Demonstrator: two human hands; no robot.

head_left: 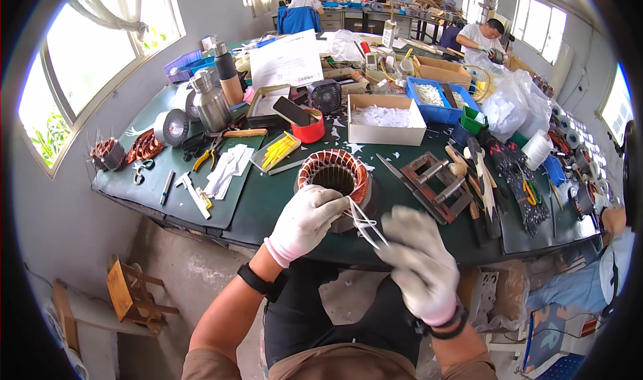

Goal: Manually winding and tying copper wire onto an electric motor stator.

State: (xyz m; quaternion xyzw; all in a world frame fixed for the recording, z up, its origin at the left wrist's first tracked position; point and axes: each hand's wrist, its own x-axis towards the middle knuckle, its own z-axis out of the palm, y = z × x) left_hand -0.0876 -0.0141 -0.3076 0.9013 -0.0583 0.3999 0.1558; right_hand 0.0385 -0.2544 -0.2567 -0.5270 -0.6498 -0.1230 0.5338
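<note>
A motor stator [335, 177] with copper windings stands near the front edge of the green workbench [268, 202]. My left hand [305, 222], in a white glove, rests on the stator's near rim and pinches thin white strips. The white strips [365, 224] run from the stator to my right hand [418, 263], also gloved, which is blurred and closed around their other end just in front of the bench edge.
A metal jig [429, 182] and hand tools lie right of the stator. Behind it are a red cup [309, 129], a cardboard box of white paper pieces [385, 118], blue trays [439, 102] and steel flasks [211, 102]. Other people work at far tables.
</note>
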